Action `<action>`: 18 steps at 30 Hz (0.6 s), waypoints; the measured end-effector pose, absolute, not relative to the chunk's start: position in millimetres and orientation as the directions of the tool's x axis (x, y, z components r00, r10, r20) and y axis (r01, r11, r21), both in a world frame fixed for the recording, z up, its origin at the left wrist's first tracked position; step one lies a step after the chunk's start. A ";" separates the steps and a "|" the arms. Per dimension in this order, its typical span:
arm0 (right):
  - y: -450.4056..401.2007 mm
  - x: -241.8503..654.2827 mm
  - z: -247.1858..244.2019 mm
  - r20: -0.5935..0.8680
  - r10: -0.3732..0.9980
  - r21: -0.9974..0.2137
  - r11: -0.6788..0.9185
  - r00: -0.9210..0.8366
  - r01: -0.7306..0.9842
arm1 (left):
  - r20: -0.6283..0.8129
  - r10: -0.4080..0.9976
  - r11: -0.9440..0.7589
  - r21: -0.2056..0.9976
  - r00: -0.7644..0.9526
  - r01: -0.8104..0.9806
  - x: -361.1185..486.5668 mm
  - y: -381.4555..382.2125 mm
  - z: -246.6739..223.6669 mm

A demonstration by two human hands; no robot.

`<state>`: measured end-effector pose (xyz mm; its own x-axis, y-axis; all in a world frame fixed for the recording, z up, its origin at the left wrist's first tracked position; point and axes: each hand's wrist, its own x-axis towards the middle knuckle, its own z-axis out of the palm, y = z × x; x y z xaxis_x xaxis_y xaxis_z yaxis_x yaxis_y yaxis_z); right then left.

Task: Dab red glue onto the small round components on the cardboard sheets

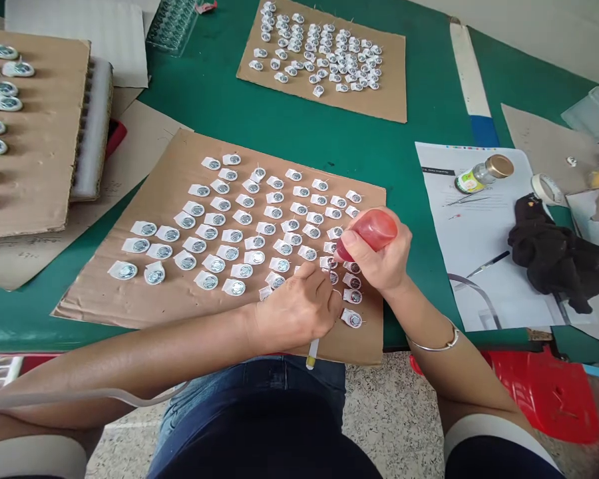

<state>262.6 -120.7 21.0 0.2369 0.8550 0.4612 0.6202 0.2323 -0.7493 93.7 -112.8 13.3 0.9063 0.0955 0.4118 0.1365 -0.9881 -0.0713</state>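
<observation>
My right hand [387,256] is closed around a red squeeze bottle [377,228], its narrow end pointing down-left at the small parts near the right side of a cardboard sheet [174,303]. Just left of it, my left hand [299,306] is closed, back up, over the sheet's lower right part. A thin light stick with a yellowish end [311,356] sticks out below that hand; its fingertips are hidden. Several small white tagged discs with dark round markings, such as one disc [235,287], lie in rough rows on the sheet.
A second cardboard sheet [274,86] with discs lies at the back; another [44,179] is raised on foam at the left. To the right are printed paper [442,233], a capped glass bottle [479,175], tweezers, a black cloth [554,256] and a tape roll [548,190].
</observation>
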 end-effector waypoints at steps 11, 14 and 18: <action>-121.0 262.2 18.8 0.463 0.856 -0.734 0.224 0.231 0.641 | 0.424 0.090 -0.989 -0.069 0.901 0.132 93.0 -113.5 10.4; -121.0 262.0 18.8 0.460 0.858 -0.733 0.222 0.228 0.643 | 0.417 0.093 -0.989 -0.067 0.904 0.132 93.4 -113.1 11.0; -121.1 262.4 17.9 0.462 0.856 -0.731 0.218 0.234 0.646 | 0.405 0.098 -0.989 -0.060 0.909 0.134 93.7 -112.3 12.8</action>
<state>262.4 -121.1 17.9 0.2336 0.8557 0.4617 0.6464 0.2181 -0.7312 93.7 -112.3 12.8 0.9088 0.0981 0.4055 0.1336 -0.9892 -0.0600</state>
